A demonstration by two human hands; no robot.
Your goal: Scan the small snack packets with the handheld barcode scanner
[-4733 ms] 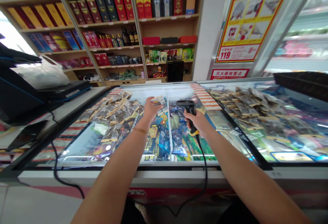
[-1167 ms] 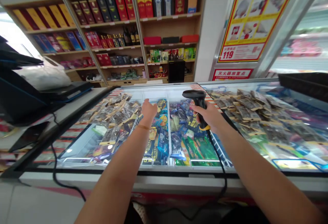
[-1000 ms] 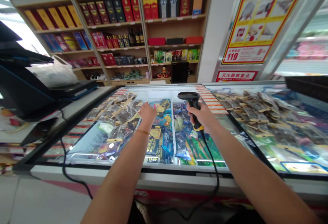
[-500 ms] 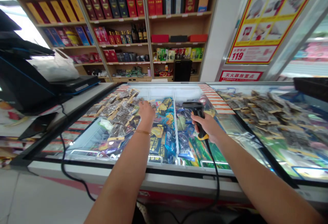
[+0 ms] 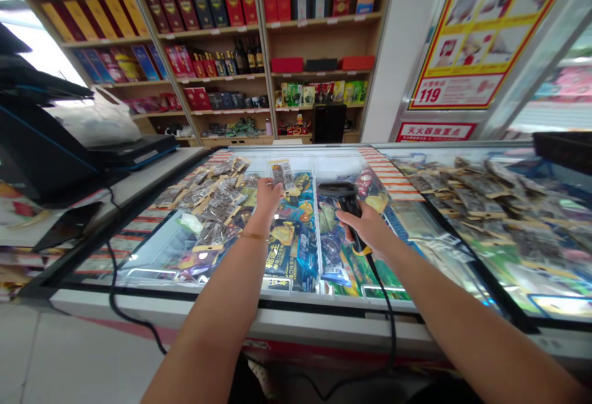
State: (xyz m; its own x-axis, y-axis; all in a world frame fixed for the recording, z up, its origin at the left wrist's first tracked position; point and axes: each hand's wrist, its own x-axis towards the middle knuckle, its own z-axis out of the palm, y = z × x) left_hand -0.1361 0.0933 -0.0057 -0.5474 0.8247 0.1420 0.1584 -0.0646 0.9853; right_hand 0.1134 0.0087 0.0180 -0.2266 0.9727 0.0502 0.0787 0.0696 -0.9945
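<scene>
My left hand (image 5: 268,194) pinches a small clear snack packet (image 5: 282,174) with tan ends, held up above the glass top of a chest freezer (image 5: 296,311). In my right hand (image 5: 367,225) is a black and yellow barcode scanner (image 5: 340,192), its head tilted toward the left and its cable hanging down over the freezer's front edge. To the left of my left hand, a loose pile of similar snack packets (image 5: 215,206) lies on the glass. Bags of frozen food (image 5: 284,250) show through the glass below both hands.
A second pile of packets (image 5: 481,194) covers the freezer top at right. On the left counter stand a dark checkout terminal (image 5: 37,157) and a scale (image 5: 139,152) bearing a white plastic bag (image 5: 99,121). Shelves of boxes and bottles (image 5: 217,65) line the back. A black cable (image 5: 112,268) hangs at front left.
My left hand has moved slightly right, away from the pile, and the packet now shows raised in its fingers. The scanner in my right hand has shifted a little left.
</scene>
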